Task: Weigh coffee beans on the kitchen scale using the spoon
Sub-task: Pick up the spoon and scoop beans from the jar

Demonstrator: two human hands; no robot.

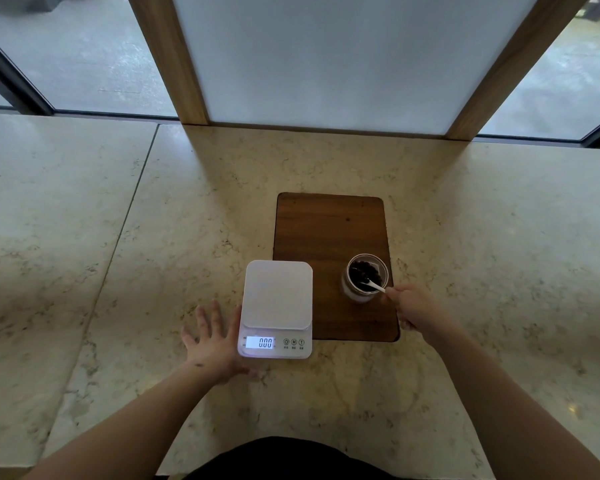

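A white kitchen scale sits on the marble counter, its lit display reading 0.00 and its platform bare. To its right a glass jar of dark coffee beans stands on a wooden board. My right hand is closed on the handle of a small white spoon, whose bowl is down among the beans inside the jar. My left hand lies flat on the counter with fingers spread, touching the scale's left side.
The marble counter stretches wide on both sides, with a seam at the left. A frosted panel in wooden frames rises at the counter's far edge, with windows either side.
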